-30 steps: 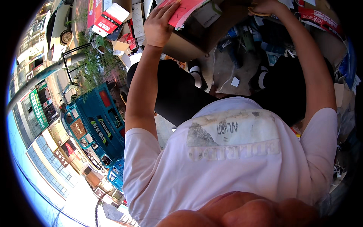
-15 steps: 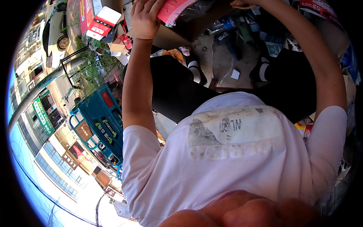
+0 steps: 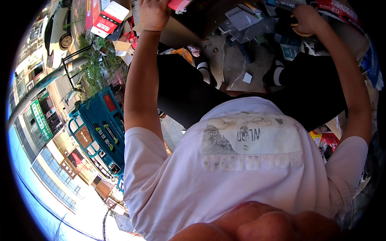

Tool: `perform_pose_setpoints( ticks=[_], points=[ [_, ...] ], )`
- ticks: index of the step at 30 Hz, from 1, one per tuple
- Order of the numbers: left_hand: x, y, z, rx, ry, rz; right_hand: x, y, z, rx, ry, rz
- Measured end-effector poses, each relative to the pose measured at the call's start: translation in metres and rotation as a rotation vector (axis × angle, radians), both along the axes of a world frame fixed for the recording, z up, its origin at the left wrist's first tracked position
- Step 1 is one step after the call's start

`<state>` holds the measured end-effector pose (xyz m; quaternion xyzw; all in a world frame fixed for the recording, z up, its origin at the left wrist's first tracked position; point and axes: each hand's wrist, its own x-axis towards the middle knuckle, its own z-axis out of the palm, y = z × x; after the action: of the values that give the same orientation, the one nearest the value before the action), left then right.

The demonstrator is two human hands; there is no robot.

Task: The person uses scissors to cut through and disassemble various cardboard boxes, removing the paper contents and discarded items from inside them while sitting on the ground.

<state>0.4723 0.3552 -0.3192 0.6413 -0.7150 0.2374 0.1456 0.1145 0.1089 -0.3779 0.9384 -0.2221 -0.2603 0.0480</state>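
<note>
At eleven o'clock the left hand [image 3: 154,15], too cropped to tell its grip, seems to be steadying a brown cardboard box [image 3: 175,33] there, while toward half past one the right hand [image 3: 306,20] grips an orange curved handle [image 3: 300,33], whose next move would call for clearance.

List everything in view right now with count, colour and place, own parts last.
Carton: one, brown, top, left of centre
Card: one, pink-red, top edge
Loop: one, orange, upper right
Box: one, red and white, upper left
Sheet: one, white, top centre
Scrap: one, white, floor between feet
Litter: uncountable, mixed, across top
Plants: uncountable, green, left
Three-wheeler: one, teal, left
Car: one, pale, upper left
Shirt: one, white, centre
Left hand: one, bare, top, cut off by edge
Right hand: one, bare, upper right, holding loop
</note>
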Motion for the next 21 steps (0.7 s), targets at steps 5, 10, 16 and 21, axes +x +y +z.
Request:
perform_pose_setpoints(
  ticks=[5, 10, 16, 21],
  points=[
    [0.001, -0.001, 0.001, -0.028, -0.011, -0.003, -0.01, -0.005, 0.003, 0.01, -0.163, 0.004],
    [-0.006, -0.002, 0.01, -0.011, 0.008, 0.048, -0.028, -0.044, 0.015, -0.042, -0.236, -0.045],
    [-0.015, 0.001, 0.03, 0.085, -0.033, 0.093, -0.03, -0.037, 0.05, 0.391, -0.382, -0.411],
    [-0.017, 0.002, 0.007, 0.024, -0.046, -0.021, -0.017, 0.025, 0.086, 0.902, -0.86, -0.954]
  ],
)
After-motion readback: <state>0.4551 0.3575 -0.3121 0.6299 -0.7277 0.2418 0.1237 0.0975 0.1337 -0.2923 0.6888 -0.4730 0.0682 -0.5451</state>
